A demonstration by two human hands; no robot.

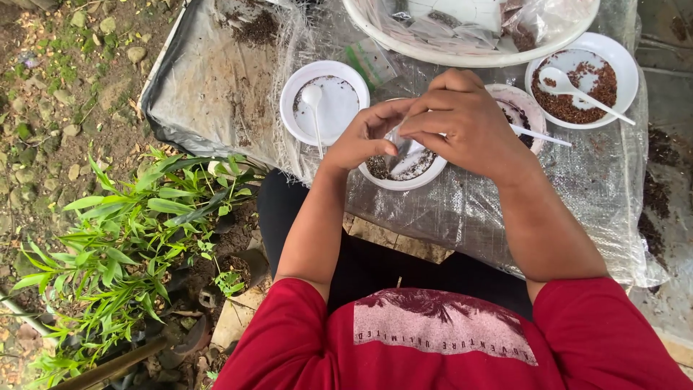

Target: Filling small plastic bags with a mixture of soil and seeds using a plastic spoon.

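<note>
White bowls [324, 101]: four; spoons [577, 90]: three; both hands [462, 123] pinching packet [401, 144].

Desk [216, 79] covered with crinkled clear plastic sheeting [577, 188], soil-flecked. On it: four small white round bowls [323, 108] [404, 173] [523, 108] [583, 81] holding brown seeds, three with white plastic spoons; large white basin [469, 56] at far edge.

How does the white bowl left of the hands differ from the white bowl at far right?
The left bowl is nearly empty, with only a thin scatter of dark specks; the right bowl holds a thick layer of reddish-brown seeds. The left bowl's white spoon lies mostly inside, while the right bowl's spoon sticks its handle out over the rim. Both are round, white, and sit on the clear plastic sheet.
</note>
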